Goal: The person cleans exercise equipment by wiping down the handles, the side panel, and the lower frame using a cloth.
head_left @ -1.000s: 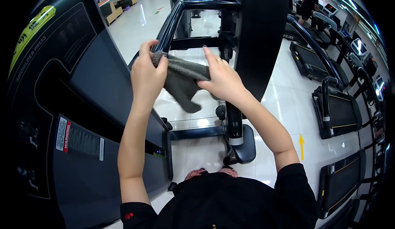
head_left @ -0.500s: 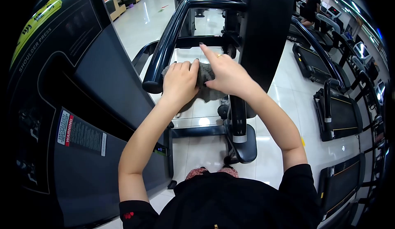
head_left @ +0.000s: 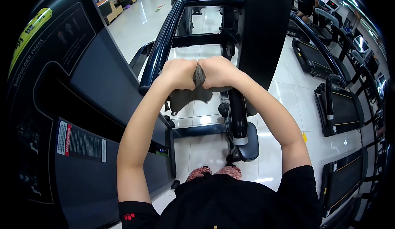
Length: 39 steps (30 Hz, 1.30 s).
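Observation:
A grey cloth (head_left: 187,100) is bunched between my two hands, its loose end hanging below them. My left hand (head_left: 180,73) is closed around one part of it, beside the black tubular handle (head_left: 158,58) of the shoulder press machine. My right hand (head_left: 218,72) is closed on the other part, near the machine's black back pad (head_left: 265,35). The knuckles of both hands nearly meet, and a fold of cloth shows in the gap. Most of the gripped cloth is hidden by the fingers.
At left rises the machine's dark panel (head_left: 96,93) with a warning label (head_left: 82,140). A lower padded seat (head_left: 248,144) and a crossbar (head_left: 199,131) lie below the hands. Treadmills (head_left: 339,109) line the right, where a person (head_left: 309,2) in dark clothes is.
Both hands have closed into fists on the cloth; before, the right fingers were stretched out over it. The cloth now hangs lower on the left side.

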Each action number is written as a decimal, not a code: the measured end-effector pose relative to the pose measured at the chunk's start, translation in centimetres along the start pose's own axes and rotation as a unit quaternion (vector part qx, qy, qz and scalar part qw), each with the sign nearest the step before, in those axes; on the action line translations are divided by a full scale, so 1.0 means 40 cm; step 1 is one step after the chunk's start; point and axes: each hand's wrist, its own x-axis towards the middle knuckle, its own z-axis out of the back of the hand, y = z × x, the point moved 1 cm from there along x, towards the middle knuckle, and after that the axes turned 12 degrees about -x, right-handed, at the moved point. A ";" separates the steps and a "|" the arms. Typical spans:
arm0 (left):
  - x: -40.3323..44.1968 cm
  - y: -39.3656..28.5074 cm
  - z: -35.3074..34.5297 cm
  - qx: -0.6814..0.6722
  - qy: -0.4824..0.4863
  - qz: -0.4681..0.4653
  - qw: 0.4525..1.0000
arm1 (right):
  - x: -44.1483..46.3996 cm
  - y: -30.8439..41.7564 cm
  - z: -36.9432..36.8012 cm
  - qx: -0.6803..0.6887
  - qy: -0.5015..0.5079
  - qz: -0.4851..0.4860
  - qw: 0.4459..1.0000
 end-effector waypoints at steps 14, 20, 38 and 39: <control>0.121 0.074 0.015 -0.220 0.418 0.058 0.880 | 0.066 -0.076 -0.011 0.319 0.327 -0.001 0.890; 0.115 0.074 -0.002 -0.317 0.421 0.181 0.831 | 0.083 -0.109 -0.068 0.513 0.440 -0.063 0.734; 0.047 0.028 -0.004 -0.163 0.164 0.075 0.970 | 0.042 -0.074 -0.030 0.372 0.241 -0.060 0.894; 0.042 0.025 -0.004 -0.149 0.137 0.063 0.977 | 0.040 -0.070 -0.025 0.335 0.219 -0.048 0.915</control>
